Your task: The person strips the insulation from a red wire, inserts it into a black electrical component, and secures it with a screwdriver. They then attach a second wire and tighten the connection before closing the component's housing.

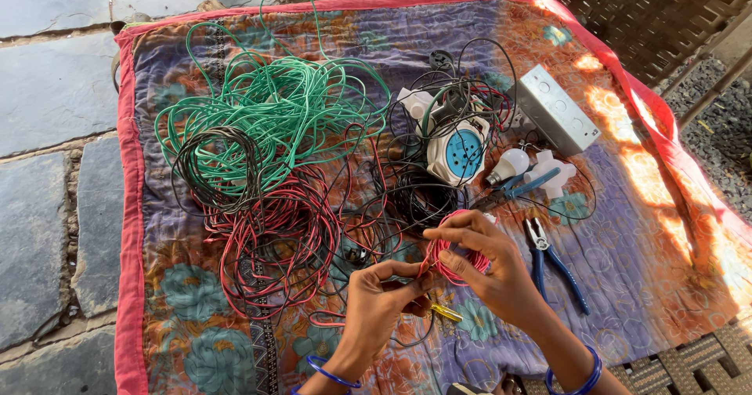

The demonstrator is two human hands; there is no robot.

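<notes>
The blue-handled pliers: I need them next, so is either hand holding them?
No, the blue-handled pliers lie on the cloth beside the right hand.

Sunlit patterned quilt [627, 230] on grey stone floor [55, 89].

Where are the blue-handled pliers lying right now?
In the head view, the blue-handled pliers lie on the patterned quilt, just right of the person's right hand and below the white light bulb.
</notes>
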